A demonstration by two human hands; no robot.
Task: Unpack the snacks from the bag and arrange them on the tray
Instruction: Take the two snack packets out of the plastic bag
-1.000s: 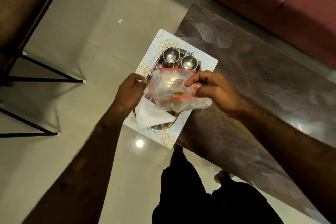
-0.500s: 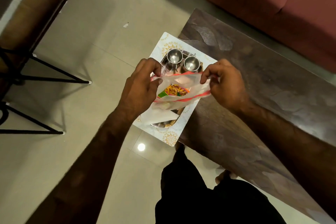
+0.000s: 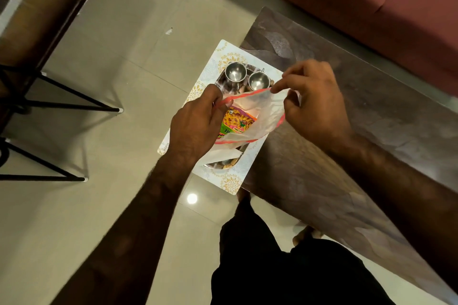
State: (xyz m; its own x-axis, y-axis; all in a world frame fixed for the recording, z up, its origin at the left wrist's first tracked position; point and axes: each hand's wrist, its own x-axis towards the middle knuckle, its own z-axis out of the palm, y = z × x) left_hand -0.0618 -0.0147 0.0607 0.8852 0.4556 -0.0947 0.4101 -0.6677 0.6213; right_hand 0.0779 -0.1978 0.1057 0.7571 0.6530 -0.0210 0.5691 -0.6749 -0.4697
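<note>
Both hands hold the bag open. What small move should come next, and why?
Probably the left hand should release the bag rim and reach in for the snack packet: the mouth is open, the packet exposed, and the right hand holds the other side.

Both bare forearms are reaching forward, hands close together. The left hand [image 3: 198,120] is curling knuckles-up, thumb and fingers pinching. The right hand [image 3: 312,104] is pinching with thumb and forefinger, its other 3 fingers loosely bent.

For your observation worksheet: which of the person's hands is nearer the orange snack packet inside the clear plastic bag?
Left. The left hand touches the orange snack packet; the right hand pinches the bag's far rim.
</note>
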